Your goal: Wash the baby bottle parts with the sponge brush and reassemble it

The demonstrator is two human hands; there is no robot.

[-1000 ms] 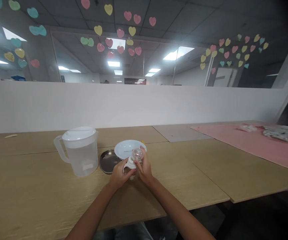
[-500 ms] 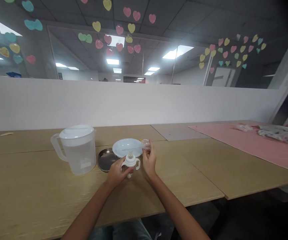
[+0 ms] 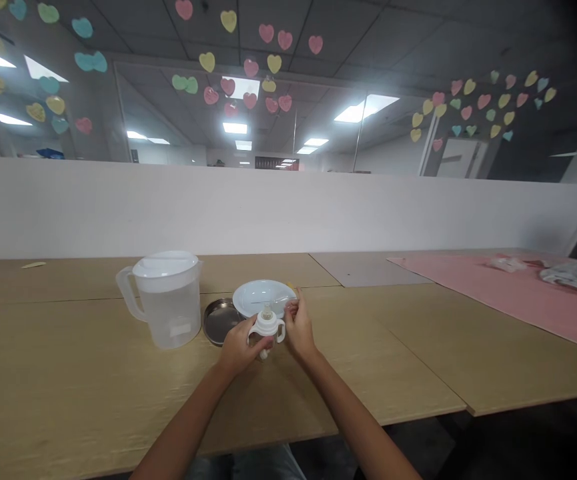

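Observation:
My left hand (image 3: 241, 347) is wrapped round a small baby bottle (image 3: 267, 324) with a white collar, white side handles and a clear teat on top. Just right of it, my right hand (image 3: 298, 325) pinches a clear dome-shaped cap (image 3: 279, 303), which is tilted over the right part of a white plate (image 3: 248, 298). Left of the plate lies a round metal dish (image 3: 217, 321), its right edge close to my left hand. The cap and the bottle are apart.
A clear lidded pitcher (image 3: 172, 313) of water stands to the left on the wooden table (image 3: 93, 373). A pink cloth (image 3: 508, 293) covers the right side, with a plastic wrapper (image 3: 508, 264) and a patterned cloth (image 3: 575, 277) on it. A white wall (image 3: 288, 213) rises behind.
The clear cap in my right hand has tipped over to the left, closer to the bottle. My left hand keeps its hold. The whole view has shifted slightly.

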